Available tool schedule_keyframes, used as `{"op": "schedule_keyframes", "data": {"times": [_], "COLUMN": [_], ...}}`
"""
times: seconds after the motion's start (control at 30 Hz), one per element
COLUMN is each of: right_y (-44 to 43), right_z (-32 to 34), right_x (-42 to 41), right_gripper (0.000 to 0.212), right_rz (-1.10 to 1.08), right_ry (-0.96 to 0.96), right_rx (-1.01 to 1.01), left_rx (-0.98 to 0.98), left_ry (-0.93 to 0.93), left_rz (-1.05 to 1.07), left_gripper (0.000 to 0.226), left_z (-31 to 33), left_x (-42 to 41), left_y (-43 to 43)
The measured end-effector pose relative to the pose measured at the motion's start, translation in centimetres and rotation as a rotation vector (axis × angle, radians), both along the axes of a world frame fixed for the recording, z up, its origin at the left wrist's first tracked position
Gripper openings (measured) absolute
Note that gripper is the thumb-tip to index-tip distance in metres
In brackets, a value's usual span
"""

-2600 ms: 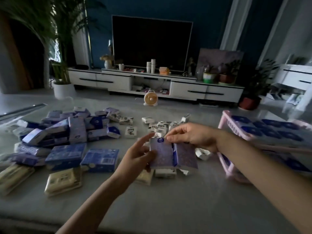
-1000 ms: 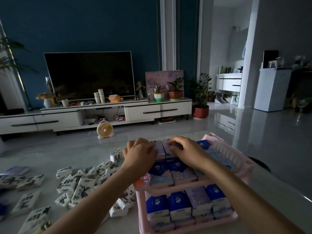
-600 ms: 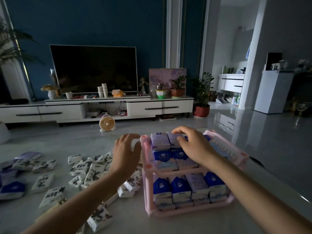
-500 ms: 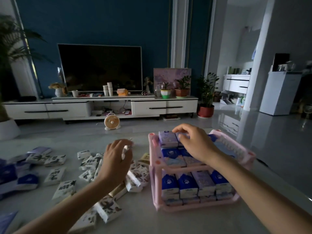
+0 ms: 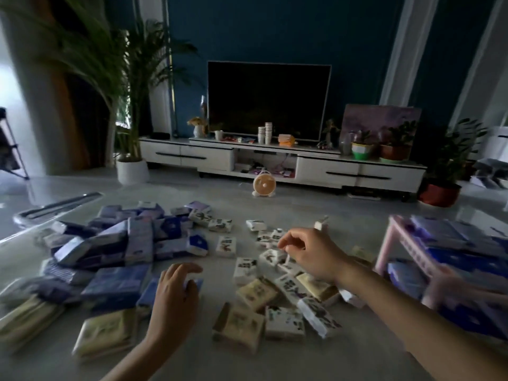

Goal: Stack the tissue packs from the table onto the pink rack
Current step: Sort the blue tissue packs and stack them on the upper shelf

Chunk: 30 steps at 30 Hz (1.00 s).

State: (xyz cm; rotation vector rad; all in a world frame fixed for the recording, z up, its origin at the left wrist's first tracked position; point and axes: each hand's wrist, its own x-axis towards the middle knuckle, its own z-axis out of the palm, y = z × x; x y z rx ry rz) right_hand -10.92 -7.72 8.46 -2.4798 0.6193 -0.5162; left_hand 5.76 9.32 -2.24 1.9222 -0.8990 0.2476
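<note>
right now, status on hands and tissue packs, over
Left hand on a blue pack, grip unclear. Right hand loose over white packs, holding nothing. Pink rack at right, packs on it. No obstruction seen.

Two bare forearms are seen rising from the lower edge of the frame, uncovered up to the wrists. The left hand (image 5: 176,295) at lower centre and the right hand (image 5: 310,254) right of centre are ungloved.

Tissue packs (image 5: 137,240) lie heaped left on the table (image 5: 275,364); the rack (image 5: 384,248) stands right (packs inside).
</note>
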Motion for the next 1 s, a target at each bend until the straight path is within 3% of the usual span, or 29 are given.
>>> {"op": "schedule_keyframes", "data": {"times": [0.2, 0.27, 0.4, 0.5, 0.67, 0.73, 0.8, 0.87, 1.0], "right_y": [3.3, 4.6, 7.5, 8.8, 7.4, 5.6, 4.2, 3.4, 2.8], "right_z": [-3.4, -4.6, -6.6, -7.7, -8.2, -8.5, -9.0, -9.5, -10.2], "right_x": [9.1, 11.9, 17.3, 20.8, 25.2, 26.4, 27.3, 27.9, 28.5], "right_gripper": [0.014, 0.014, 0.028, 0.037, 0.062, 0.081, 0.093, 0.095, 0.087], "right_rz": [0.09, 0.128, 0.227, 0.255, 0.091, 0.031, 0.069, 0.138, 0.148], "right_ry": [0.114, 0.129, 0.155, 0.126, 0.047, 0.191, 0.352, 0.438, 0.513], "right_rx": [0.053, 0.092, 0.128, 0.065, -0.106, -0.178, -0.098, -0.013, -0.181], "left_rx": [-0.072, -0.085, -0.044, -0.022, 0.036, 0.039, 0.037, 0.02, -0.016], "left_ry": [-0.142, -0.09, 0.042, 0.077, 0.027, -0.006, -0.021, -0.027, -0.008], "left_rz": [0.096, 0.158, 0.321, 0.323, 0.264, 0.24, 0.211, 0.204, 0.182], "left_gripper": [0.024, 0.027, 0.032, 0.039, 0.032, 0.028, 0.027, 0.027, 0.026], "left_z": [0.9, 0.9, 0.6, 0.3, -0.5, -0.7, -0.8, -0.7, -0.3], "left_x": [4.0, 6.1, 9.6, 10.6, 12.3, 12.7, 13.0, 13.4, 13.9], "left_y": [3.1, 4.2, 5.9, 6.4, 6.4, 6.1, 5.6, 5.1, 4.4]}}
